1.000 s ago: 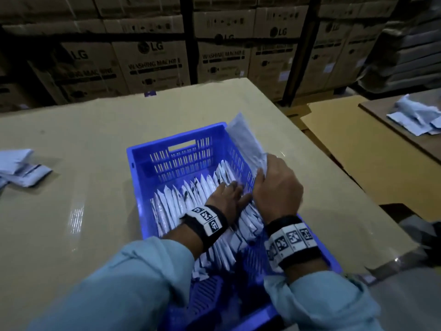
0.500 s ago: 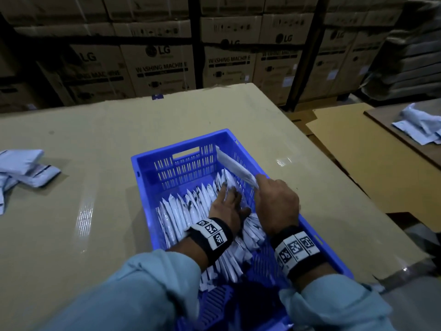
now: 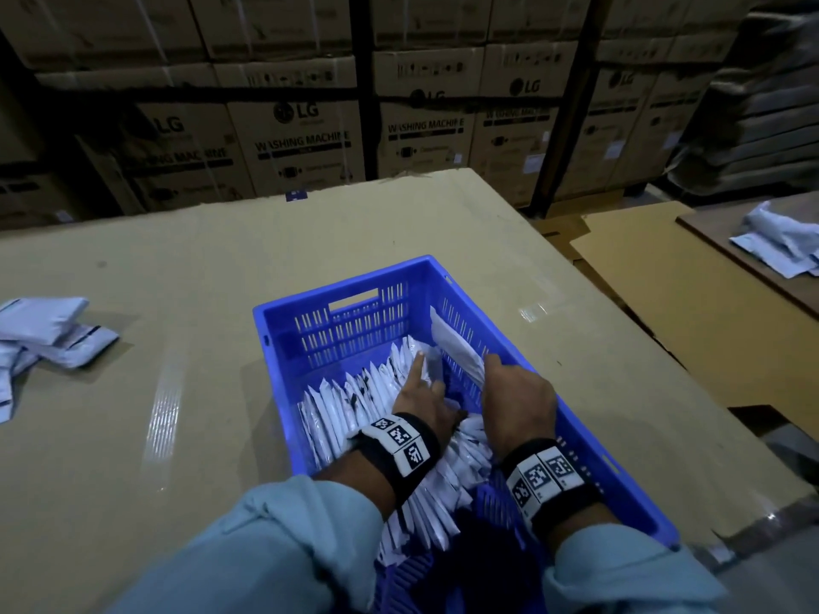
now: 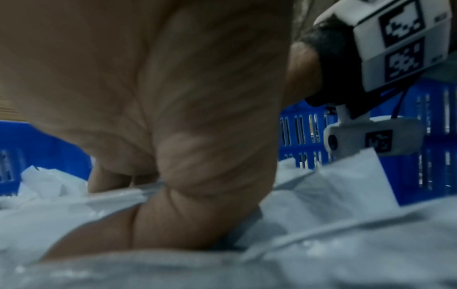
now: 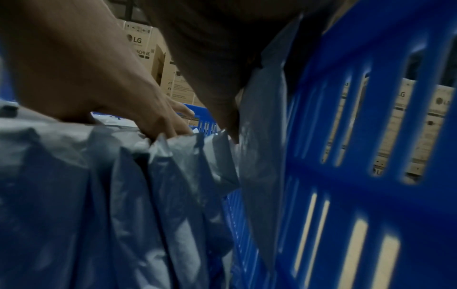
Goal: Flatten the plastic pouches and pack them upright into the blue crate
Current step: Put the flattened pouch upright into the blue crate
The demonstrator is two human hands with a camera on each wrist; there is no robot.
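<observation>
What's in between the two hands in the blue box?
White pouches standing in the crate fill the gap between the left hand and right hand, seen from the head view.

LG washing-machine boxes (image 3: 306, 139) stacked behind cardboard-topped table (image 3: 133, 347) — flat cardboard sheet (image 3: 664, 312) right

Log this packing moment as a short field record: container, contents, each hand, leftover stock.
container: blue slatted plastic crate on a cardboard-covered table
contents: rows of white flattened plastic pouches standing on edge, leaning
left hand: fingers spread on the pouch tops, holding the row aside
right hand: grips one white plastic pouch against the crate's right wall, lowering it into the gap
leftover stock: loose white pouches lying flat on the table, left of the crate
surroundings: stacked cardboard washing machine boxes behind
</observation>
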